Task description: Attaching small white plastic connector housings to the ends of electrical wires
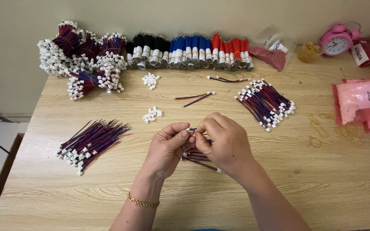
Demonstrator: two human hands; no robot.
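Head view: both hands meet over the middle of the wooden table (279, 179). Left hand (165, 149) has thumb and forefinger pinched tight on the end of a small wire lead (192, 129); the right hand (225, 143) is pinched closed on the same lead from the other side, fingertips of both hands touching. Only a short blue-red stub with a white tip shows between them, long axis roughly left-right; which end points where, can't tell. A few more leads (198, 157) hang under the right palm, running down-right to a white connector near the wrist. Gold bracelet (143, 202) on left wrist.

Around: 1 loose wire pile (91, 143) left of the hands, another pile (267, 102) up-right, both well apart from the hands. 2 small heaps of white connectors (152, 114) just above the hands. Bundled wire rolls (189, 51) line the far edge. Pink alarm clock (338, 40) far right corner, pink bag (362, 102) at right edge.
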